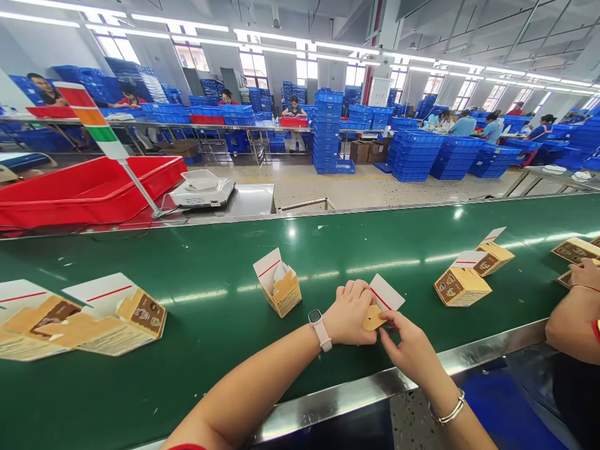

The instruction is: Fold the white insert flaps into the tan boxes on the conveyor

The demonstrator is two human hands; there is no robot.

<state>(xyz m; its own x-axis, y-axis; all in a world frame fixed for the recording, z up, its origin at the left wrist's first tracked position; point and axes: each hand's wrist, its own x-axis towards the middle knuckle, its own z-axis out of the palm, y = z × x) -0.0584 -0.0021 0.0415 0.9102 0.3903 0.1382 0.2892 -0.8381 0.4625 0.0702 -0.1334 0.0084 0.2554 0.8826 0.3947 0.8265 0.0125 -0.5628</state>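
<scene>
A small yellow-brown carton (374,318) stands on the green conveyor belt, mostly hidden by my hands. Its white flap (387,292) with a red strip sticks up behind my fingers. My left hand (351,311), a watch on its wrist, is wrapped over the carton's left side. At the right edge my right hand (407,340) pinches the carton's yellow panel between thumb and fingers. Left of my hands, another carton (284,292) stands with its flap raised and something whitish inside. To the right sit two brown and yellow cartons, the nearer carton (462,286) with its flap up.
The green belt (210,356) runs across, with a metal rail (328,400) along its near edge. Open cartons (140,319) lie at left. A co-worker's hand (584,273) touches cartons at far right. Beyond the belt are a red tray (94,194) and a scale (202,190).
</scene>
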